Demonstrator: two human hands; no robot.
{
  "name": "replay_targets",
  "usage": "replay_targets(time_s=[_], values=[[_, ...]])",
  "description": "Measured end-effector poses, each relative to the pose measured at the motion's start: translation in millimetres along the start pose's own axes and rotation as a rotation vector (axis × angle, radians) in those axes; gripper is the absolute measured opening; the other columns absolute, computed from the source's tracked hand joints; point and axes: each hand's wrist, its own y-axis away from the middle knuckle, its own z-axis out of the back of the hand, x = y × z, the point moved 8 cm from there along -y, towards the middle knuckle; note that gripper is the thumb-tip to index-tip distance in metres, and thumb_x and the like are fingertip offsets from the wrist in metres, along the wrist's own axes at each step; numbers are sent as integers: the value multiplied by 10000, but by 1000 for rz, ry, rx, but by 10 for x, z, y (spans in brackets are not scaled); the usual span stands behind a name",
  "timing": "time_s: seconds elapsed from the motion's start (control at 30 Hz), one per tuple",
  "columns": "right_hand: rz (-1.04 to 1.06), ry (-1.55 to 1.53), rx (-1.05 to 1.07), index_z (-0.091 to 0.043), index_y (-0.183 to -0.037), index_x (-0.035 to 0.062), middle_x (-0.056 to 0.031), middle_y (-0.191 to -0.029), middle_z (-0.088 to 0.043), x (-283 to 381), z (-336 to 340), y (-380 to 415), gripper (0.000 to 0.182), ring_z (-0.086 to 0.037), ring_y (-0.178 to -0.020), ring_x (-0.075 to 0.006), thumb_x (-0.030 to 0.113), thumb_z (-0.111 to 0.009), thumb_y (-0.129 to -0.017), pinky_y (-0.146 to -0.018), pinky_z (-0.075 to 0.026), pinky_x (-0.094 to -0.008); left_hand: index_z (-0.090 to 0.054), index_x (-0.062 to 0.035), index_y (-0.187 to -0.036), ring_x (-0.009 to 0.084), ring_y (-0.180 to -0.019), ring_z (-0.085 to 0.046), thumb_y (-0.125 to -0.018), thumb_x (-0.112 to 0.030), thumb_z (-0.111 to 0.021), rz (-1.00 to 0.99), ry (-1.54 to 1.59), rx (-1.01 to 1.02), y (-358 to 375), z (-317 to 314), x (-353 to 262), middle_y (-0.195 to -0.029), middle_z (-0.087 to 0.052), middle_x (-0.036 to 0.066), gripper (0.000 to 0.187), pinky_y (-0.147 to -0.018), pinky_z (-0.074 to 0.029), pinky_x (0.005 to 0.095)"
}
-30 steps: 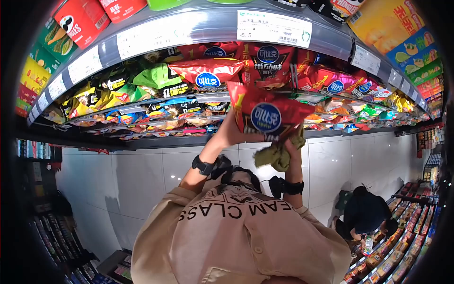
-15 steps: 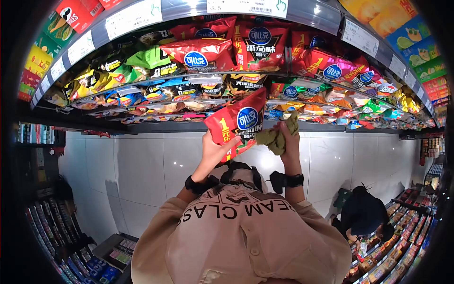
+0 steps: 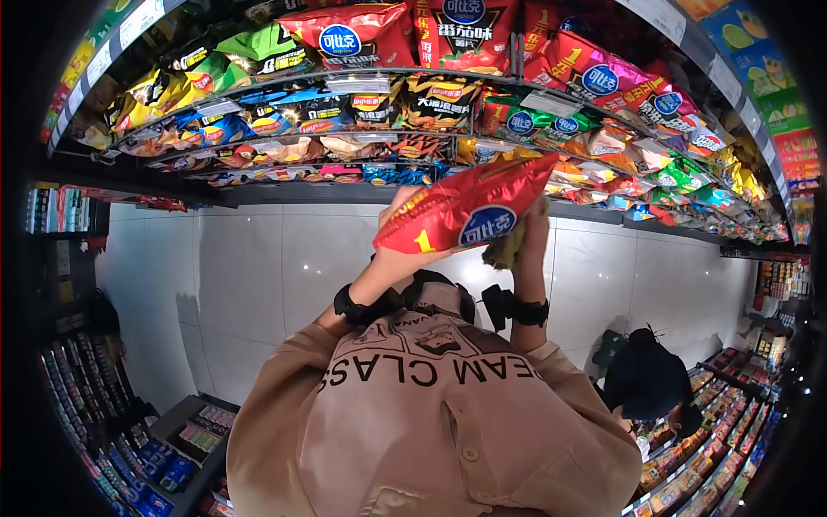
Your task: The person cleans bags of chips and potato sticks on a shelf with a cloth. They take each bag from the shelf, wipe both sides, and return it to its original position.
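My left hand [image 3: 396,261] grips a red bag of potato chips [image 3: 452,202] with a blue oval logo and a yellow "1". The bag is tilted, its right end raised, in front of the lower shelves. On the right, my right hand [image 3: 531,237] is closed around a crumpled olive-green cloth [image 3: 501,252], close beside the bag's right end. The bag covers part of the cloth and some fingers of that hand.
Tiered shelves ahead hold red chip bags [image 3: 466,34], pink bags [image 3: 603,79] and green bags [image 3: 258,49]. Boxes [image 3: 767,73] stand at the far right. Behind on the right, a person in dark clothes [image 3: 646,379] bends by another shelf [image 3: 706,439]. Pale floor tiles [image 3: 250,276] lie below.
The chip bag has turned from nearly upright to lying more sideways, its top swinging right and now hiding part of the cloth. The shelves have shifted up in view.
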Motion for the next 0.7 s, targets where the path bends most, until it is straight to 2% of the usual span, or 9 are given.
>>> replay_targets(time_s=[0.07, 0.1, 0.23, 0.3, 0.37, 0.43, 0.47, 0.6, 0.7], values=[[-52, 158, -33, -492, -1158, 12, -54, -1060, -569, -253, 184, 56, 321, -538, -938, -102, 249, -458, -946, -796, -438, -242, -513, 9, -1068, 169, -861, -625, -556, -238, -860, -38, 31, -49, 47, 20, 18, -987, -619, 95, 665, -751, -485, 279], [-62, 153, -47, -492, -1158, 12, -54, -1060, -569, -321, 251, 113, 321, -538, -938, -102, 249, -458, -946, -796, -438, -242, -511, 16, -1071, 173, -862, -627, -562, -239, -857, 222, 184, -17, 178, -74, 273, -984, -622, 100, 666, -755, -487, 281], [132, 7, -303, -508, -1100, 9, -40, -1005, -574, -42, 182, 166, 265, -541, -880, -85, 218, -459, -944, -766, -438, -226, -509, 7, -1069, 203, -854, -640, -560, -207, -852, -4, 48, 19, -36, -199, -4, -971, -632, 120, 650, -747, -493, 285], [480, 135, -404, -503, -1095, -2, -32, -966, -572, 399, 80, 262, 262, -539, -843, -75, 209, -458, -946, -743, -442, -220, -508, 2, -1067, 216, -854, -644, -557, -194, -850, -50, 28, 33, -39, -337, -54, -965, -634, 128, 644, -744, -496, 287], [451, 255, -442, -499, -1115, -8, -102, -1092, -563, 484, 98, 296, 269, -551, -984, -167, 184, -464, -929, -911, -391, -300, -518, -8, -1062, 246, -859, -648, -564, -174, -840, 51, 21, -41, -37, -461, -109, -968, -631, 140, 616, -733, -502, 299], [908, 606, -381, -502, -1136, 0, -193, -1273, -467, 755, -203, 492, 291, -438, -1198, -302, 156, -488, -891, -1064, -188, -434, -529, -6, -1048, 259, -866, -647, -569, -173, -837, 92, -35, 0, -58, -626, -142, -970, -628, 149, 593, -727, -505, 315], [932, 617, -249, -494, -1174, 12, -246, -1381, -333, 768, -303, 509, 350, -265, -1316, -381, 139, -511, -848, -1069, 22, -514, -534, -6, -1037, 260, -862, -648, -571, -169, -835, 78, -26, 3, -65, -692, -127, -962, -630, 150, 578, -723, -505, 316], [1076, 965, -62, -594, -1100, 58, -219, -1369, -370, 943, -615, 481, 345, -276, -1318, -373, 133, -603, -763, -1056, -83, -557, -534, -2, -1048, 245, -862, -649, -571, -140, -822, 158, 77, 0, -135, -747, -10, -927, -642, 143, 574, -730, -502, 316], [996, 927, -74, -569, -1095, 0, -238, -1346, -393, 1082, -442, 73, 291, -327, -1297, -334, 151, -539, -848, -1071, -137, -490, -528, -8, -1069, 231, -866, -647, -573, -108, -796, 272, 219, -27, -192, -715, 82, -929, -647, 136, 573, -743, -499, 317]])
